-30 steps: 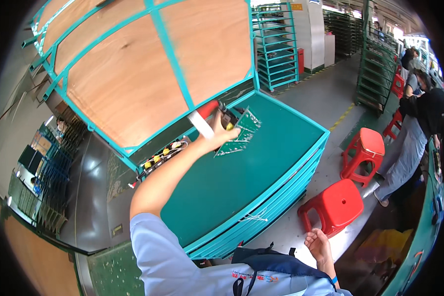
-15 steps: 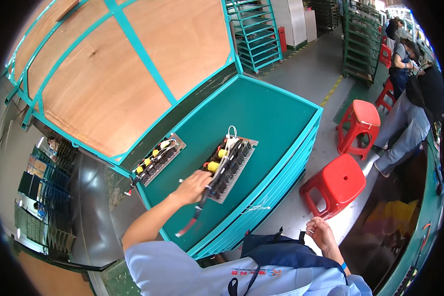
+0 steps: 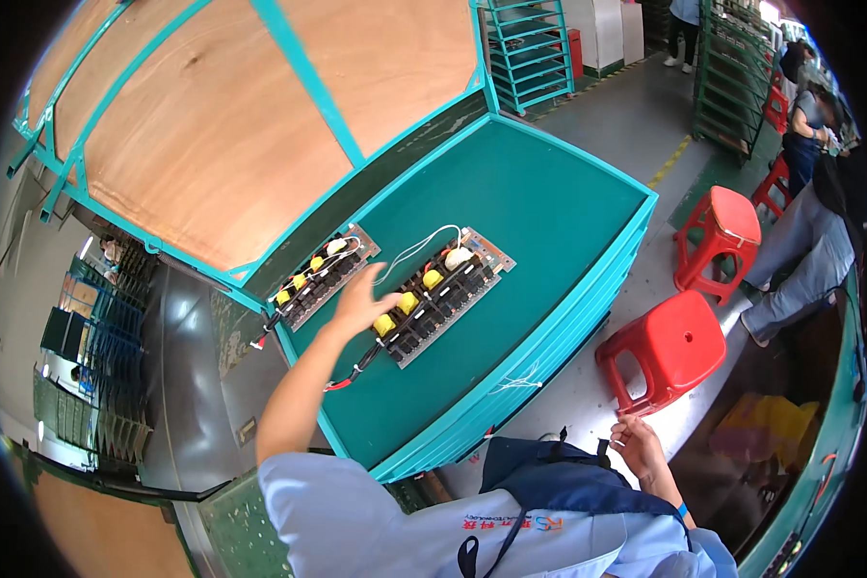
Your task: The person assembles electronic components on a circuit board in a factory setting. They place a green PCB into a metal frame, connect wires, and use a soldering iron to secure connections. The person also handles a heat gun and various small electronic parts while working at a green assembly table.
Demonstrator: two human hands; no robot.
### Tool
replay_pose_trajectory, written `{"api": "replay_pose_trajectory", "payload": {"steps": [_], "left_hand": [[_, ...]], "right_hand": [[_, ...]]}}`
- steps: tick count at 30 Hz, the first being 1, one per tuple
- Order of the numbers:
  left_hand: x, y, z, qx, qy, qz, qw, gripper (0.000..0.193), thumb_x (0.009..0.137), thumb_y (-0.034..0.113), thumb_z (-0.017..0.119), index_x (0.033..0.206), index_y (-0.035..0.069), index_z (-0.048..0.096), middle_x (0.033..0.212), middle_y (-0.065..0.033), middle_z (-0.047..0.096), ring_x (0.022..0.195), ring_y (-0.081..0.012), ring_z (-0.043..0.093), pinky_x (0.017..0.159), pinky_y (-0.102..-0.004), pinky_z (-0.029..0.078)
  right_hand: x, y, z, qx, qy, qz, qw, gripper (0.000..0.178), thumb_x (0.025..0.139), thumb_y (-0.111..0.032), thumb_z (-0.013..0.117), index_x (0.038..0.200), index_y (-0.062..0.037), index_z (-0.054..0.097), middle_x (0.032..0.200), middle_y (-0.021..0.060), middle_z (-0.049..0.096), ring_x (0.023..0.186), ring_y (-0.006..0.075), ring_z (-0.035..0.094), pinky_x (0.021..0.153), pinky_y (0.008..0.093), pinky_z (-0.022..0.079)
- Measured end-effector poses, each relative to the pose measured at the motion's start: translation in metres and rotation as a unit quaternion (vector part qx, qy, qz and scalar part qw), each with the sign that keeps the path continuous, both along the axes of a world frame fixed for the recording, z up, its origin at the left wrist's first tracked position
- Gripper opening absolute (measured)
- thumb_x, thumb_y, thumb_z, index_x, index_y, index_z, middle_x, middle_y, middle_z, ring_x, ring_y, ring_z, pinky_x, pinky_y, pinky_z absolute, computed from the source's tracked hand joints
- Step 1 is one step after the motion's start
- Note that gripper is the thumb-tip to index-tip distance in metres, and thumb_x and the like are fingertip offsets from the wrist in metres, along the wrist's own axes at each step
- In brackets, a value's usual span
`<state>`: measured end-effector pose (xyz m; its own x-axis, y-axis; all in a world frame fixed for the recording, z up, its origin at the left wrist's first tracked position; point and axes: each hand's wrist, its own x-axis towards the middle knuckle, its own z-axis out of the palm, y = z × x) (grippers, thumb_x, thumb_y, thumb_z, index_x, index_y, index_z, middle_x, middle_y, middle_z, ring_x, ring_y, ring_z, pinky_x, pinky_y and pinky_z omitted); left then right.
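12 = top of view. Left hand [image 3: 354,308]: thumb and fingers [image 3: 369,281] well apart, nothing clamped between them. Thumb was right by the near board's coils [image 3: 407,302]; couldn't tell if it touched. Index tip sat just beside the white wire [image 3: 416,250]. Right hand [image 3: 643,447] was at 4 o'clock from the left, fingers loosely curled; couldn't tell if the tips met.

Near board [image 3: 445,303] lay flat on the cart top [image 3: 539,207], at 3 o'clock from the left hand, long axis running 8 to 2. Three yellow coils and one white one in a row, black blocks along the 4 o'clock side. White wire looped off the 1 o'clock end; dark lead [image 3: 365,360] with a red tip ran out at 8.

Far board [image 3: 326,280], similar build, sat at 10 o'clock from the left hand, near the cart rim, roughly parallel. Plywood panel [image 3: 202,125] stood at 11 beyond it. Red stool [image 3: 669,342] was at 12 to 1 from the right hand.
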<state>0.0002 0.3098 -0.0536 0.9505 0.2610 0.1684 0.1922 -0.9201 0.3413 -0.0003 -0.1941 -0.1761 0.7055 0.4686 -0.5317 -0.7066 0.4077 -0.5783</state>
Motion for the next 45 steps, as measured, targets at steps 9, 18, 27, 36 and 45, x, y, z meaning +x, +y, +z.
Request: {"api": "replay_pose_trajectory", "payload": {"steps": [9, 18, 27, 36, 45], "left_hand": [[0.054, -0.025, -0.076, 0.136, 0.110, 0.021, 0.984, 0.075, 0.061, 0.036, 0.066, 0.119, -0.001, 0.037, 0.114, -0.0200, 0.046, 0.104, -0.0312, 0.046, 0.090, -0.0367, 0.035], [0.053, -0.032, -0.059, 0.069, 0.123, 0.042, 0.989, 0.073, 0.061, 0.038, 0.068, 0.117, 0.000, 0.041, 0.109, -0.0173, 0.051, 0.101, -0.0287, 0.049, 0.084, -0.0373, 0.040], [0.086, 0.016, -0.008, -0.014, -0.172, -0.084, 0.981, 0.025, 0.072, 0.022, 0.063, 0.059, 0.004, 0.051, 0.100, -0.0135, 0.055, 0.086, -0.0259, 0.055, 0.073, -0.0378, 0.043], [0.080, -0.024, 0.021, 0.075, 0.289, 0.054, 0.953, 0.090, 0.055, 0.052, 0.068, 0.122, 0.001, 0.035, 0.107, -0.0242, 0.049, 0.101, -0.0341, 0.048, 0.085, -0.0390, 0.040], [0.051, -0.022, -0.042, 0.176, 0.278, 0.023, 0.944, 0.062, 0.057, 0.046, 0.065, 0.092, -0.004, 0.053, 0.088, -0.0173, 0.058, 0.084, -0.0292, 0.056, 0.076, -0.0363, 0.044]], "right_hand": [[-0.002, -0.009, -0.004, -0.004, 0.022, -0.021, 1.000, 0.014, 0.083, -0.014, 0.046, 0.089, -0.0024, 0.051, 0.077, 0.0102, 0.058, 0.068, 0.0188, 0.055, 0.065, 0.0313, 0.045], [-0.001, -0.006, -0.015, -0.021, 0.051, -0.023, 0.998, 0.014, 0.082, -0.014, 0.047, 0.089, -0.0024, 0.051, 0.076, 0.0098, 0.058, 0.067, 0.0187, 0.055, 0.063, 0.0312, 0.045], [0.006, -0.007, -0.021, -0.055, 0.071, -0.020, 0.996, 0.013, 0.082, -0.015, 0.047, 0.087, -0.0027, 0.050, 0.075, 0.0096, 0.056, 0.066, 0.0184, 0.053, 0.062, 0.0306, 0.044], [0.014, 0.003, -0.009, -0.051, 0.064, -0.004, 0.997, 0.014, 0.083, -0.015, 0.046, 0.088, -0.0022, 0.050, 0.076, 0.0097, 0.056, 0.066, 0.0181, 0.053, 0.062, 0.0308, 0.044], [0.018, 0.013, -0.023, -0.035, 0.094, 0.017, 0.995, 0.013, 0.082, -0.009, 0.044, 0.089, -0.0012, 0.050, 0.077, 0.0111, 0.057, 0.068, 0.0195, 0.054, 0.064, 0.0313, 0.045]]}}
